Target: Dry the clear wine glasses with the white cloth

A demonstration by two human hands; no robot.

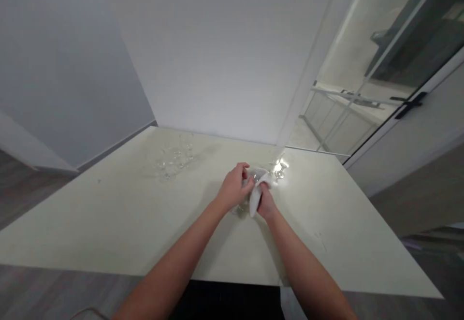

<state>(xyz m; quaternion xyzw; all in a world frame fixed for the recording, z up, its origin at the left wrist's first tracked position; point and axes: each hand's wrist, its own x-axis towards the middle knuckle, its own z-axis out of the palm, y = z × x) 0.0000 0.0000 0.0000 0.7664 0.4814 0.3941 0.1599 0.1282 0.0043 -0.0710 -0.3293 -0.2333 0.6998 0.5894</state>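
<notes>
From where I stand, both bare hands meet just right of the middle of the frame, low over a pale table [145, 213]. The left hand [235, 185] is curled, thumb and fingers bent round a clear glass [258, 173]; the view there is blurred, so I'd call it a glass only by its shine, and its shape is hard to make out. The right hand [267, 203] is closed on a white cloth [255, 200], which is bunched against the glass and hangs down between the two hands. Just beyond the right hand, a little to the right, a small stemmed glass [280, 169] sits in a bright patch of glare. Well apart from the hands, left of centre, a loose group of clear glasses [176, 158] stands towards the table's far edge. In the upper right there's a glass-paned door [362, 85] with a black handle [411, 103]
</notes>
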